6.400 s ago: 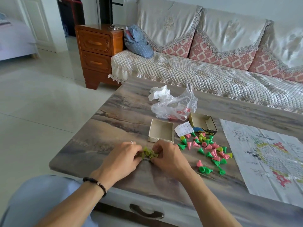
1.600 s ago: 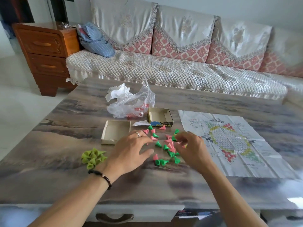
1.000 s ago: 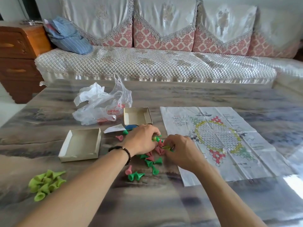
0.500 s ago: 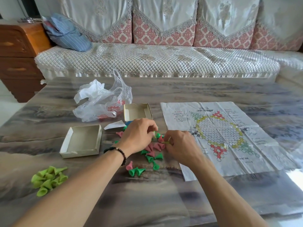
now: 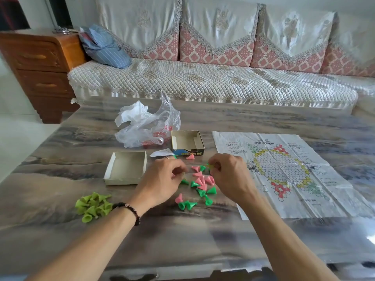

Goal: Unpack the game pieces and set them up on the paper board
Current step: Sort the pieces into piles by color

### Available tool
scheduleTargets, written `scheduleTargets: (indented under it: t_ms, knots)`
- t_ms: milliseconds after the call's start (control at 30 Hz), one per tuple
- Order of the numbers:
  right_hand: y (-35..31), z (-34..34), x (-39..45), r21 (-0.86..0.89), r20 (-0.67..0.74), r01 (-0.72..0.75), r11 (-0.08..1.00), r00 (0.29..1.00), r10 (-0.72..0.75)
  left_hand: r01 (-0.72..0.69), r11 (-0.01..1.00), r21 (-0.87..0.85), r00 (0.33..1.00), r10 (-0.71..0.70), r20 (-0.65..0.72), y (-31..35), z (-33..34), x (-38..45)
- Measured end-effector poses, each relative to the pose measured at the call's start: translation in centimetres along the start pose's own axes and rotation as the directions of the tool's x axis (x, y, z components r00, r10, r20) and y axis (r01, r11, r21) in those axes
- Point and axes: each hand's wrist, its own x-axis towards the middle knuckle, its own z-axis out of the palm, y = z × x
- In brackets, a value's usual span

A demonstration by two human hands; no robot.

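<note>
Nearest on the counter (image 5: 60, 151), the lime cones (image 5: 93, 205) lie heaped; beyond them pink and green cones (image 5: 199, 185) lie scattered, light and prone to roll, best pinched at the flared base. The left hand (image 5: 162, 179) curls its grip narrowly, contents unclear, the right hand (image 5: 229, 175) pinches a yellow-green piece (image 5: 211, 166); the paper board (image 5: 284, 169) lies flat, flimsy, farther right.

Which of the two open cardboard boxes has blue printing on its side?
The smaller box, beside the paper board; the larger box left of it is plain.
</note>
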Motion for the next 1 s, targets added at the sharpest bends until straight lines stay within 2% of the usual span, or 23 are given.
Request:
scheduleTargets:
  t_ms: [167,400,567,833,1000]
  knots:
    - [-5.2,2.0,-1.4,0.087,0.010,0.093,0.992,0.996,-0.094,0.021,0.999,0.031,0.997,-0.019,-0.069,-2.2,-3.6,-5.0]
    - [-11.5,5.9,-3.7,0.233,0.150,0.145,0.962,0.972,-0.183,0.147,0.985,0.092,0.972,-0.127,-0.200,-4.5,-8.4,-11.0]
    - [-13.9,8.3,-5.0,0.248,0.276,0.112,0.962,0.944,-0.181,0.204,0.977,0.065,0.959,-0.186,-0.212,-5.3,-9.6,-13.8]
    - [-15.8,9.3,-5.3,0.232,0.325,0.132,0.964,0.923,-0.204,0.193,0.979,0.073,0.967,-0.177,-0.186,-6.8,-9.5,-15.2]
    - [-15.9,9.0,-5.2,0.244,0.405,0.105,0.964,0.892,-0.199,0.209,0.975,0.069,0.966,-0.195,-0.169,-7.6,-9.3,-15.1]
